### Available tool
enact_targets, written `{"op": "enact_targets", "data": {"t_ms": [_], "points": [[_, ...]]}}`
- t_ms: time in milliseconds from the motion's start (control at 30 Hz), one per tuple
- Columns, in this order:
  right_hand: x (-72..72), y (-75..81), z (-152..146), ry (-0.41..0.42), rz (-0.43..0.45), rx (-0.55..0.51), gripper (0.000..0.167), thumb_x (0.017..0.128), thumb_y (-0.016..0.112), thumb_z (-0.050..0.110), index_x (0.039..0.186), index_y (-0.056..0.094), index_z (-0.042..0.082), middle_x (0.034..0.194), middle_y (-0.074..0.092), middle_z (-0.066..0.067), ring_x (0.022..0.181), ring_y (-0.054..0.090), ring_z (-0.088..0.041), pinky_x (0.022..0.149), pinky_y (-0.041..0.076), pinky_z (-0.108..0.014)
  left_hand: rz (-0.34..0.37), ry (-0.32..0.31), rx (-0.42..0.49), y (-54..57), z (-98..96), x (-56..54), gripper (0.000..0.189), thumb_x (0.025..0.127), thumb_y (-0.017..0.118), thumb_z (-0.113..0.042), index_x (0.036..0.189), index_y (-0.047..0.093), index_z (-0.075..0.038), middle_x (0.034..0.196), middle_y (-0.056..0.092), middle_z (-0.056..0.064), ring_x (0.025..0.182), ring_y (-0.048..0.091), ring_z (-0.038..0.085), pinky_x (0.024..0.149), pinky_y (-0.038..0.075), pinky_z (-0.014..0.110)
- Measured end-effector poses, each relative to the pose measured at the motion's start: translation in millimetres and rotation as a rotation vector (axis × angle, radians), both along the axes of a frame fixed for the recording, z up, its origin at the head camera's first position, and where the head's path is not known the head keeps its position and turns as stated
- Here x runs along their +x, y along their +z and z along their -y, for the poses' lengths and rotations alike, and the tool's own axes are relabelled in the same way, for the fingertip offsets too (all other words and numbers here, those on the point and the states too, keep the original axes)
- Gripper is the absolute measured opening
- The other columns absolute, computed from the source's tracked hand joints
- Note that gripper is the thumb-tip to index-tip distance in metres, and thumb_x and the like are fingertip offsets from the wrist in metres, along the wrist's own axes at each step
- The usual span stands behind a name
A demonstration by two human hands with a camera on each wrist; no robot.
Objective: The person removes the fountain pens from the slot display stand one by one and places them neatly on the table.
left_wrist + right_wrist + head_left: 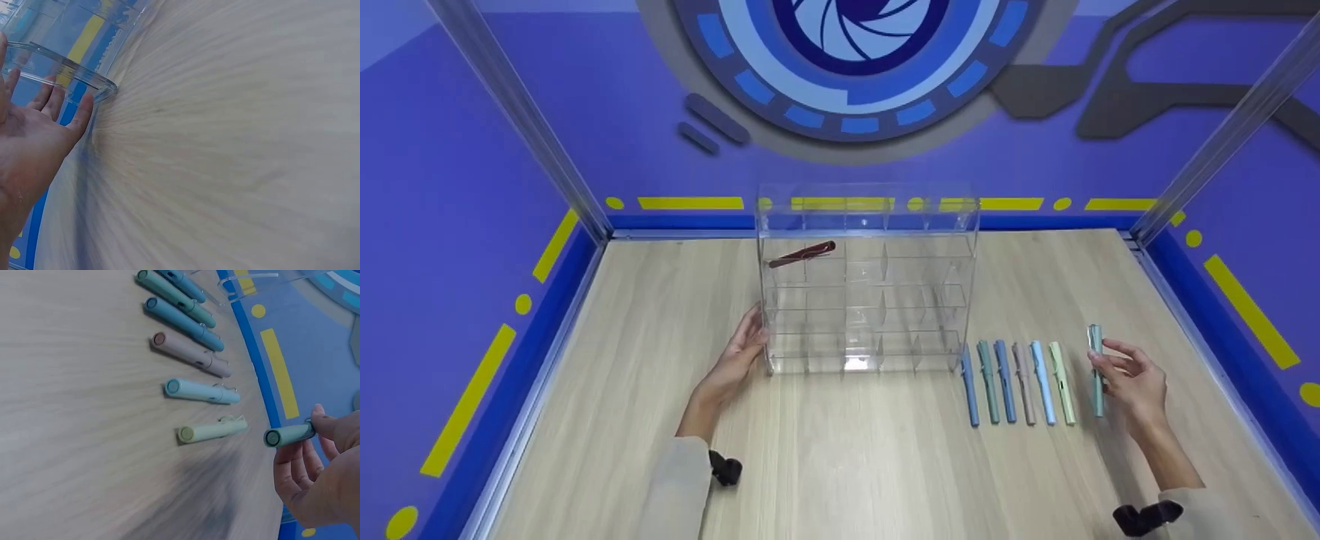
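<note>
In the head view my left hand (741,351) rests against the left side of a clear acrylic display rack (864,330), low down. Its spread fingers touch the side panel in the left wrist view. A dark red pen (802,254) lies slanted on an upper tier, at the rack's left. Over at the right, my right hand (1134,381) pinches a grey-green capped pen (1097,375) between thumb and fingers, clip end away from me. Left of it, several capped pens lie side by side, the nearest being a pale green pen (1063,384), then a light blue pen (1042,382).
Further along the row are a mauve-brown pen (1024,384), a blue pen (1005,382), a green pen (988,382) and a darker blue pen (970,390) close to the rack's right front corner. Printed blue panels (690,172) enclose the wooden table (660,300) at back and sides.
</note>
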State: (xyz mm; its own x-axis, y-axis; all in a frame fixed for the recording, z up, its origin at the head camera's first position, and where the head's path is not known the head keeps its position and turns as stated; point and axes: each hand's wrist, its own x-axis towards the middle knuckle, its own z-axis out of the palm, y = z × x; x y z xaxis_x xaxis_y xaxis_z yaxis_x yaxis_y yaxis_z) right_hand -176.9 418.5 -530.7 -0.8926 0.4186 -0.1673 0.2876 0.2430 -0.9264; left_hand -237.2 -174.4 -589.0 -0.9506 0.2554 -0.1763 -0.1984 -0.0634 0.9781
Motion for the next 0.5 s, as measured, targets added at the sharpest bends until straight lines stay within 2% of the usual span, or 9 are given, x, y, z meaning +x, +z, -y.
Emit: {"op": "enact_targets", "data": {"t_ms": [233, 500], "points": [[-1.8, -6.1, -8.4, 0.074, 0.077, 0.071, 0.039, 0.096, 0.074, 0.029, 0.128, 0.06, 0.013, 0.08, 0.065, 0.025, 0.074, 0.064, 0.006, 0.061, 0.054, -0.017, -0.011, 0.005, 0.018, -2.5, -1.4, -1.2, 0.071, 0.11, 0.048, -0.032, 0.166, 0.006, -0.021, 0.174, -0.003, 0.01, 0.162, -0.004, 0.029, 0.132, 0.006, 0.048], [-1.0, -20.9, -11.6, 0.149, 0.186, 0.143, 0.05, 0.101, 0.066, 0.019, 0.143, 0.048, 0.0, 0.081, 0.06, 0.025, 0.074, 0.056, 0.003, 0.061, 0.05, -0.021, -0.011, 0.016, 0.043, -0.8, -2.2, 0.9, 0.072, 0.109, 0.05, -0.033, 0.166, 0.007, -0.022, 0.174, -0.002, 0.01, 0.162, -0.001, 0.029, 0.132, 0.01, 0.047]]}}
